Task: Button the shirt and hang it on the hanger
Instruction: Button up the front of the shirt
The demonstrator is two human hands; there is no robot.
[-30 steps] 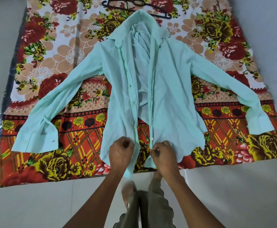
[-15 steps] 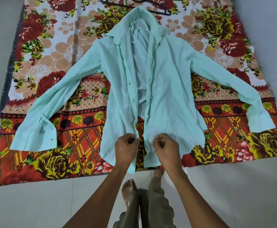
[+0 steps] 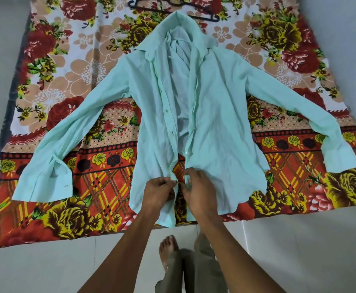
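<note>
1. A mint-green long-sleeved shirt (image 3: 219,123) is laid front-up on a floral blanket (image 3: 92,66), with both sleeves spread outward and the collar turned toward the blanket's far edge.
2. The shirt front is seen open: the two front edges lie apart from the collar down, with the paler inner side of the back panel shown between them.
3. Dark buttonholes are visible down the front edge on the person's left side of the shirt; a pale button can be made out on the opposite edge, just above the hands.
4. The left hand (image 3: 159,192) is curled on the left front edge of the shirt near the hem, the fabric being pinched between thumb and fingers.
5. The right hand (image 3: 198,190) is curled on the right front edge of the shirt at the same level, the cloth being pinched at the fingertips; the two hands are nearly touching.
6. A black hanger (image 3: 173,6) is laid on the blanket just beyond the shirt's collar, partly cut off by the top of the view.
7. The blanket is spread on a pale tiled floor (image 3: 299,250); a bare foot (image 3: 168,248) is seen on the floor below the shirt's hem.
</note>
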